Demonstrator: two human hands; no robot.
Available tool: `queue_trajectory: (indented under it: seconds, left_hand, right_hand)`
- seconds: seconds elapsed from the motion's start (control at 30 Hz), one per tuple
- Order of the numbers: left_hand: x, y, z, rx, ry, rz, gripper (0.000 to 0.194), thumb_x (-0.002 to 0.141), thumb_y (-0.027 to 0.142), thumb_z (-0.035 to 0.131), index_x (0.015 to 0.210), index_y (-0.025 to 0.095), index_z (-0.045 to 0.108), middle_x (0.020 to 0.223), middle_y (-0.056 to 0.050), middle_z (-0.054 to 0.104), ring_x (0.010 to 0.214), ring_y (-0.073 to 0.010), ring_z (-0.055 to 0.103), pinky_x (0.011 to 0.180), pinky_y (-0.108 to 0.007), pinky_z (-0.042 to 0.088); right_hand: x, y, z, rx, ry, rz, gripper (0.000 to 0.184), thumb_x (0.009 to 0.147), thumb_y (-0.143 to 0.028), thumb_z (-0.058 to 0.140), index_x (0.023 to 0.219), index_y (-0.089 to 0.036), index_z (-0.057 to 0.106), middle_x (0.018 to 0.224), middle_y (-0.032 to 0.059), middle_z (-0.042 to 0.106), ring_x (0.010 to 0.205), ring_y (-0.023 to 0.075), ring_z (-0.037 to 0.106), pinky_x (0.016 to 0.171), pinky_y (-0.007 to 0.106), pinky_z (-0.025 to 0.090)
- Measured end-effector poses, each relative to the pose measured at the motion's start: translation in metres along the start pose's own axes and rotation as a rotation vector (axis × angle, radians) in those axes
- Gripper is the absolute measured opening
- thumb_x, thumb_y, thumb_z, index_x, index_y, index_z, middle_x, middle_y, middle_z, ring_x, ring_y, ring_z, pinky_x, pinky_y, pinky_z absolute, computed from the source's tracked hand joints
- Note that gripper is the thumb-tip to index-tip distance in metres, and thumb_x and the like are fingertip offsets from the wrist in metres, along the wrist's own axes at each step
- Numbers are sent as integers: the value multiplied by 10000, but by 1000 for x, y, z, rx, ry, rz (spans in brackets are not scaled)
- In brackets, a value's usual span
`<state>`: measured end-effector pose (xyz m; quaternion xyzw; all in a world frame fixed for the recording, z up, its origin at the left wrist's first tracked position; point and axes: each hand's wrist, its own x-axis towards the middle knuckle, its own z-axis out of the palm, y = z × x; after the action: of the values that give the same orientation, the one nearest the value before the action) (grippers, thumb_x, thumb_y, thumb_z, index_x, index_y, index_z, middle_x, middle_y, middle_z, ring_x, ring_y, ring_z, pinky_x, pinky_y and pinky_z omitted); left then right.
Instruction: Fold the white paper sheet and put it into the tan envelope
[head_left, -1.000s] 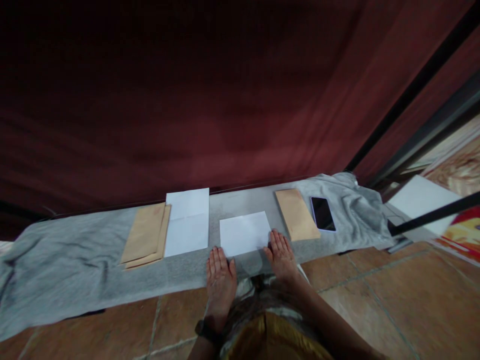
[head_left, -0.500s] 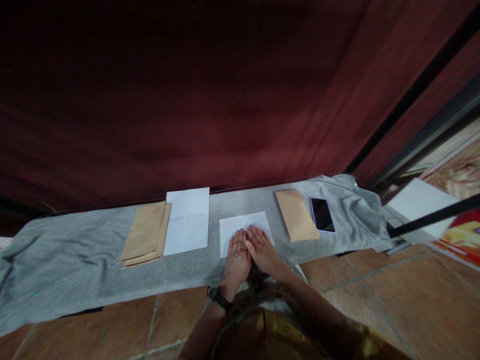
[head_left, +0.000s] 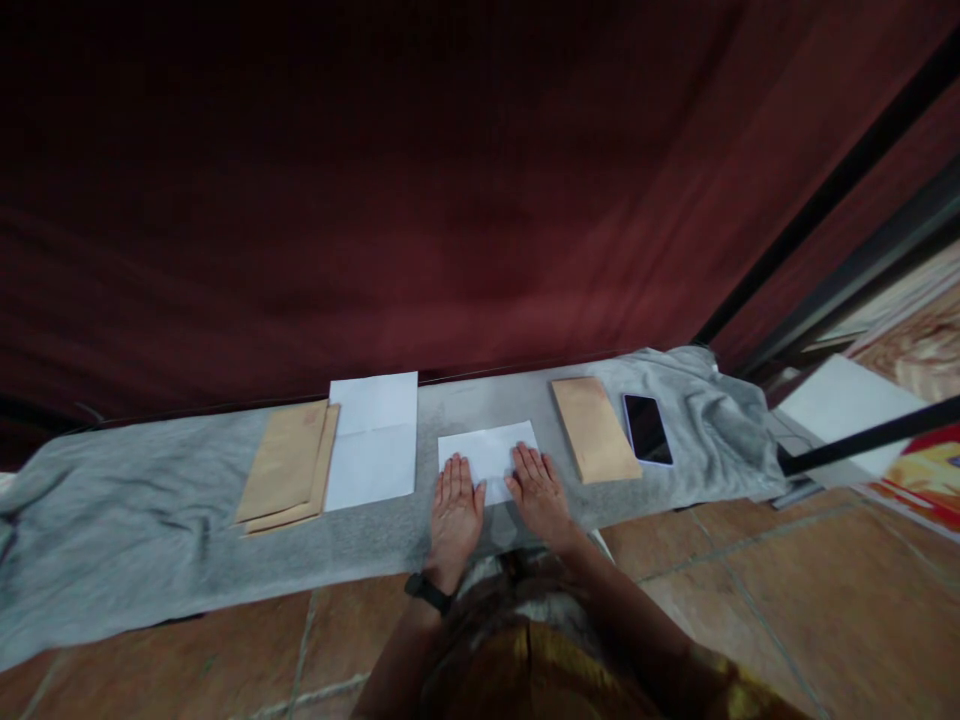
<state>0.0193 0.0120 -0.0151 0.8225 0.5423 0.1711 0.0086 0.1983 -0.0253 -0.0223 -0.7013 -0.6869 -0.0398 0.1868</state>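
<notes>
A white sheet of paper (head_left: 487, 450), smaller than the one to its left and apparently folded, lies in front of me on grey cloth. My left hand (head_left: 457, 510) rests flat on its near left part, fingers stretched out. Flat on the right part lies my right hand (head_left: 538, 492), its fingers also extended. Neither hand grips anything. Left of them is a larger white sheet (head_left: 373, 440) with a crease across its middle. Overlapping brown envelopes (head_left: 285, 460) sit beside that sheet. To the right of my hands lies another brown envelope (head_left: 596, 430).
A phone (head_left: 647, 430) lies right of the single envelope. The grey cloth (head_left: 150, 520) covers a long narrow bench, rumpled at both ends. Behind it hangs a dark red curtain (head_left: 480, 220). Black bars (head_left: 870, 436) stand at the right, over a tiled floor (head_left: 720, 590).
My hands were together at the middle of the smaller sheet. They have slid apart, the left toward its left edge and the right toward its right edge.
</notes>
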Motion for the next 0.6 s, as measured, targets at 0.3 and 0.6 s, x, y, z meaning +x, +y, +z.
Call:
queue_trajectory:
  seconds: [0.3, 0.6]
  left_hand:
    - [-9, -4, -4, -23, 96, -99, 621, 1062, 402, 346, 1555, 26, 349, 1600, -250, 375, 1508, -334, 344, 1224, -527, 328]
    - [-14, -7, -4, -11, 127, -173, 612, 1059, 383, 337, 1550, 17, 359, 1574, -271, 407, 1502, -358, 351, 1216, -566, 324]
  right_hand:
    - [-6, 16, -4, -54, 25, 86, 556, 1088, -379, 317, 1561, -99, 399, 1583, 154, 443, 1442, 305, 441, 1204, 489, 294]
    - [-9, 22, -5, -50, 24, 173, 597, 1088, -423, 317, 1549, -53, 402, 1578, 197, 434, 1460, 324, 416, 1202, 500, 304]
